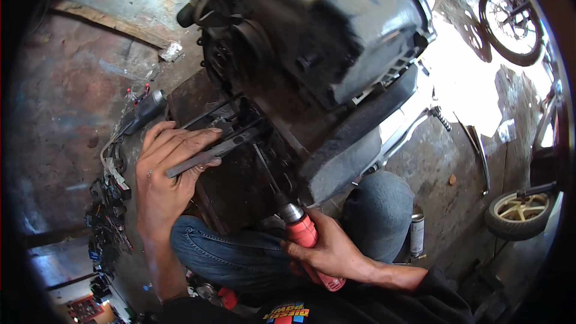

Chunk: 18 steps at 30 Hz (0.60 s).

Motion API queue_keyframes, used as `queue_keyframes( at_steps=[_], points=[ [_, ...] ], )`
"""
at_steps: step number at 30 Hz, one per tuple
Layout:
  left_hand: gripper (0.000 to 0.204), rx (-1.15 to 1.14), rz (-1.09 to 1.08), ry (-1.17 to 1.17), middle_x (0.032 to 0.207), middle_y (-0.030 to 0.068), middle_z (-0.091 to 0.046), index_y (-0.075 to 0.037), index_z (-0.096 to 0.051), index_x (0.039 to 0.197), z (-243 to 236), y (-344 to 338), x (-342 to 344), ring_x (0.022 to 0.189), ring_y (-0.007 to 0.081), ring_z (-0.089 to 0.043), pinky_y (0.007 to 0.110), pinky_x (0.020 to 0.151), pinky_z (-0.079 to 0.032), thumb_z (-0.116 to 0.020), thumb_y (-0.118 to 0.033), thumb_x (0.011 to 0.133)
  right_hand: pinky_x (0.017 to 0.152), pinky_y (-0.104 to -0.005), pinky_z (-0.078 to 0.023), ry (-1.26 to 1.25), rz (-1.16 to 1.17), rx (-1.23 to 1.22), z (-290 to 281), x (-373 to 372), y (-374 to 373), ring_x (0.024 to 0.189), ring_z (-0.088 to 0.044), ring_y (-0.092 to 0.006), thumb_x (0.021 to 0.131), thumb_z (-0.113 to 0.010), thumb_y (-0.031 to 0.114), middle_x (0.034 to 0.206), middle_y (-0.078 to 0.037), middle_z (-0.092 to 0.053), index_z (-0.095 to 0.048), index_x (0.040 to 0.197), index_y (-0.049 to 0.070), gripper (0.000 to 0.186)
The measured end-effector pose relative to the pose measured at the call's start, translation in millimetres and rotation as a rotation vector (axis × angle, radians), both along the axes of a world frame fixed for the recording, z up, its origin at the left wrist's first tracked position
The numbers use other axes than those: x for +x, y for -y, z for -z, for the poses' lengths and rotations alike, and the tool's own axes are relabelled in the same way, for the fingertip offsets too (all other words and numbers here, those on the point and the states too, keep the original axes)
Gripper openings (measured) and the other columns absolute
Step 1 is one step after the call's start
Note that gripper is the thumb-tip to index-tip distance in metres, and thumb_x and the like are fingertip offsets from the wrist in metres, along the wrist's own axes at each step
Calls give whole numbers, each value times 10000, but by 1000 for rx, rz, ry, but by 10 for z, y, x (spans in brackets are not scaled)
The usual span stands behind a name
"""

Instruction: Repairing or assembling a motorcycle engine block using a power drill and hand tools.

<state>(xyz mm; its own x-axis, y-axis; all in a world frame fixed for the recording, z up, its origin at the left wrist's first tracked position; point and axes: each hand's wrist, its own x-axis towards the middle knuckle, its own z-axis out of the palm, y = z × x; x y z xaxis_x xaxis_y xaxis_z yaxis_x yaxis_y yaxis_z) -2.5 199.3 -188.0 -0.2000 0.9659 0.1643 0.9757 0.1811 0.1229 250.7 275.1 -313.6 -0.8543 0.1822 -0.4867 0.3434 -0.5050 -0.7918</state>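
Observation:
My left hand [174, 171] grips a flat dark metal bar [198, 159] that runs up to the underside of a large dark vehicle body [360, 30]. A thinner rod [209, 112] lies above that bar, past my fingers. My right hand [330, 252] is closed round a red power drill [302, 231] with a silver chuck. Its long thin bit [267, 172] points up and left among dark metal parts just right of the bar; its exact contact is too small to tell. A padded dark part [336, 171] lies to the right of the drill.
Cables and small parts [111, 204] and a cylinder [144, 111] lie at left, with a timber [108, 24] behind. My jeans-clad knee [375, 216] is beside a spray can [417, 237]. At right are a loose wheel [519, 228], a long rod [480, 162] and a motorbike wheel [510, 24].

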Motion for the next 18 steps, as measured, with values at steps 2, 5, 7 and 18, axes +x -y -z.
queue_keyframes(
  at_steps=[2, 5, 7, 18],
  points=[
    [286, 19, -66, -13, 1118, 70, -775, -40, -784, 1047, 19, -20, 22, 979, 267, -709, 386, 936, -497, -785, -191, 805, 799, -410, -536, 43, -91, 72, -62, -45, -44, 843, -669, -250, 861, -799, 249, 931, -195, -684, -588, 1152, -49, 467],
    [311, -28, -107, 51, 1124, 84, -774, -36, -779, 1085, 33, -12, 11, 940, 274, -699, 380, 910, -499, -779, -192, 816, 804, -422, -541, 83, -124, 134, -126, -102, -83, 856, -688, -276, 850, -788, 226, 935, -213, -691, -587, 1150, -60, 461],
    [315, -52, -108, 61, 1127, 87, -774, -35, -777, 1098, 39, 4, -6, 927, 273, -694, 378, 899, -499, -773, -193, 826, 806, -424, -542, 73, -109, 87, -176, -134, -99, 859, -690, -280, 845, -784, 215, 930, -216, -691, -586, 1158, -68, 466],
    [274, -111, -182, 52, 1143, 90, -778, -35, -770, 1123, 42, 16, 35, 796, 249, -695, 356, 846, -488, -737, -149, 877, 782, -373, -522, -101, 45, -65, -92, -209, 88, 835, -586, -190, 833, -795, 129, 918, -109, -615, -540, 1237, -68, 517]
  ],
)
